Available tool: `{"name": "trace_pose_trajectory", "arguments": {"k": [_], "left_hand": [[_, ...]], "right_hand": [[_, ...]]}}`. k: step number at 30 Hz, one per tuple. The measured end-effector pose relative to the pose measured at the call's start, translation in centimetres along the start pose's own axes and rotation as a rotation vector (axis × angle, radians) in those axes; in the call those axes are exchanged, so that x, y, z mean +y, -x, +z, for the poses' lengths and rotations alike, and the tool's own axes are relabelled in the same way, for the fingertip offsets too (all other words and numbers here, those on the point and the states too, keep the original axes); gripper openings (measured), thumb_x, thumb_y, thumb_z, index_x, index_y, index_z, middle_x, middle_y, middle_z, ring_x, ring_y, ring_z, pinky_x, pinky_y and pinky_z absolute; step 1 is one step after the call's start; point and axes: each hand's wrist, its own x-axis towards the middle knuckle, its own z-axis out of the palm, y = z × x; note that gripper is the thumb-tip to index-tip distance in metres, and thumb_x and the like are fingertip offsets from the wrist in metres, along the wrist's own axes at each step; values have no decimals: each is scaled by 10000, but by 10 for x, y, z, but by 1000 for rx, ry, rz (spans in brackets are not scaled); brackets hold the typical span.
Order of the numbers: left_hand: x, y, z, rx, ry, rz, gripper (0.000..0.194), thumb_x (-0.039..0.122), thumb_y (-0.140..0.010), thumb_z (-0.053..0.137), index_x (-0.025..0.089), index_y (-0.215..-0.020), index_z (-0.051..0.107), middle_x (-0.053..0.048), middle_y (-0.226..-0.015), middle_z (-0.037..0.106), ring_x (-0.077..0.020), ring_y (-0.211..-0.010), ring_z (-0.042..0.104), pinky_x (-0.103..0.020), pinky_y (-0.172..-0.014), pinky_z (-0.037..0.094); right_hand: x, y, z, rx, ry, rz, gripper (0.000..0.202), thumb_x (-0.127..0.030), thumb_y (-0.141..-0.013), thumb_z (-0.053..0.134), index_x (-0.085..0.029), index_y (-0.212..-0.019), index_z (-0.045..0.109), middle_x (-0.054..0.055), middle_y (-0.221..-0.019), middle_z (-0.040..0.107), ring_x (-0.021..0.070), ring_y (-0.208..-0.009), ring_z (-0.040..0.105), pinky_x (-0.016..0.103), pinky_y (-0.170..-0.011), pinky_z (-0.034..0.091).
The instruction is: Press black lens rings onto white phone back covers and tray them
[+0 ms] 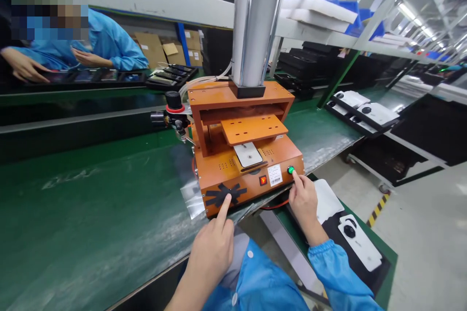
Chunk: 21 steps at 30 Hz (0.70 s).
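An orange press machine [251, 170] stands on the green bench. Under its raised orange plate [255, 129], a white panel [248, 154] lies in the fixture. My left hand [215, 240] points its index finger onto the black tape patch [225, 195] at the front left, its other fingers curled with nothing seen in them. With the index finger of my right hand [303, 199] I touch the green button [291, 170] at the front right; the other fingers are folded. A lit red switch [263, 180] sits between both hands.
White phone covers [359, 243] lie on a lower green stand at the right. More white parts [377, 112] fill a black tray behind. A person in blue [109, 41] works across the bench. A regulator [175, 112] juts from the machine's left.
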Motion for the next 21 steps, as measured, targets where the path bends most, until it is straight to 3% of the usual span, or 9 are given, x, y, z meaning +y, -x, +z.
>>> {"name": "trace_pose_trajectory", "arguments": {"k": [3,6,10,12,14,16,17,19,21], "left_hand": [[0,0,-3,9,16,-13,214,127,-944,495,204,-746,515,-138,-1693,305,-140,-592,586,-349,-583,508],[-3,2,-9,23,77,-25,233,190,-987,480,198,-762,542,-120,-1680,351,-124,-556,594,-335,-527,489],[-7,12,-8,127,430,-91,168,315,-1011,511,227,-960,644,-95,-1511,566,-200,-858,730,-279,-551,542],[1,20,-4,115,672,-100,176,331,-1014,516,250,-1058,667,-92,-1347,647,-224,-1023,725,-259,-664,599],[17,26,2,37,865,-106,210,327,-1023,509,260,-1133,674,-85,-1249,672,-220,-1059,717,-260,-761,622],[36,30,10,-50,976,-114,240,326,-1034,498,260,-1182,674,-78,-1208,692,-216,-1064,718,-267,-820,626],[44,31,13,-80,1001,-110,246,330,-1036,499,256,-1188,677,-78,-1192,703,-220,-1070,719,-277,-846,626],[54,30,19,-109,988,-86,259,342,-1028,524,252,-1219,674,-81,-1194,713,-228,-1086,721,-302,-893,626],[51,30,21,-99,918,-41,328,348,-1012,557,259,-1319,630,-86,-1266,692,-219,-1085,726,-306,-905,630]], "right_hand": [[-1,-2,1,-51,70,25,551,-129,-973,457,-220,-1513,513,155,-1182,600,295,-1029,576,459,-885,545],[-9,6,-1,-54,-24,93,535,-165,-978,470,-214,-1511,499,165,-1233,583,308,-1086,575,494,-912,539],[-42,48,-19,13,-375,167,489,-272,-1013,495,-231,-1497,448,158,-1364,560,315,-1278,529,548,-1079,463],[-70,76,-38,-131,-698,125,442,-414,-1006,521,-231,-1408,516,126,-1242,626,285,-1141,601,482,-1000,519],[-101,99,-61,-432,-1022,155,571,-574,-936,611,-212,-1374,544,104,-1171,664,260,-1012,644,413,-906,561],[-127,114,-79,-621,-1189,322,641,-619,-897,670,-205,-1372,550,88,-1155,695,241,-958,663,370,-857,573],[-135,118,-85,-645,-1216,435,602,-605,-912,671,-209,-1353,566,79,-1150,708,235,-958,669,360,-857,573],[-137,124,-87,-593,-1227,636,468,-552,-971,631,-225,-1305,598,66,-1150,722,230,-992,679,364,-897,570],[-117,128,-80,-456,-1170,745,416,-526,-1012,576,-238,-1312,584,78,-1220,710,247,-1094,675,402,-988,551]]}}
